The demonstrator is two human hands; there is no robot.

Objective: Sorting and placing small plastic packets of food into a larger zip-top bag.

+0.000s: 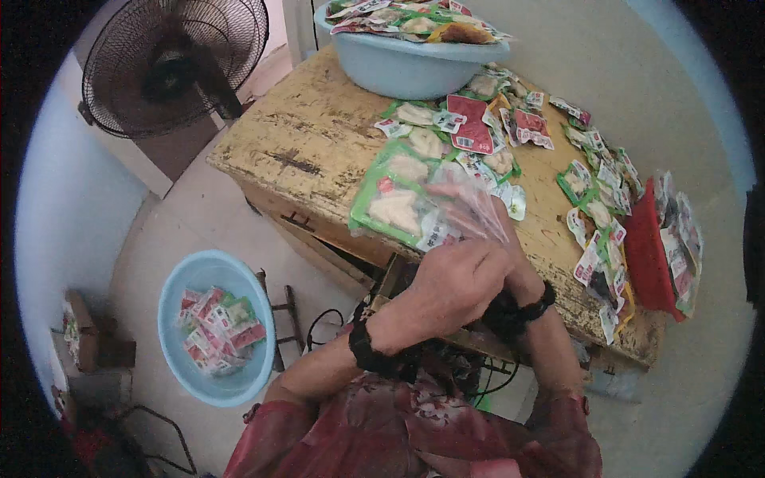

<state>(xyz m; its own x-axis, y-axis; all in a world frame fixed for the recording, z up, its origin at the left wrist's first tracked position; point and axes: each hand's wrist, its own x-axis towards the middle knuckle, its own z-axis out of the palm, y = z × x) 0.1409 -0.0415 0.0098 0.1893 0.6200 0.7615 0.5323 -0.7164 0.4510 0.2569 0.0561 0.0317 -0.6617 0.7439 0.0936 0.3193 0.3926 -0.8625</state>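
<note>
A clear plastic bag (412,224) with green-edged food packets in it lies at the near edge of the worn wooden table (281,137). My left hand (460,284) is closed in a fist on the bag's near edge, by my right wrist. Inside the bag is my right hand (469,206), its fingers stretched out and apart, seen through the film next to the packets. Whether it touches one of them is hard to tell. Just beyond the bag lie loose sealed packets, among them a red packet (472,122) and a green-edged packet (427,143).
A light blue basin (412,66) heaped with packets stands at the table's back. More packets (600,212) lie along the right side, beside a tilted red container (648,257). On the floor at left are a blue basin (164,322) with packets and a standing fan (173,71).
</note>
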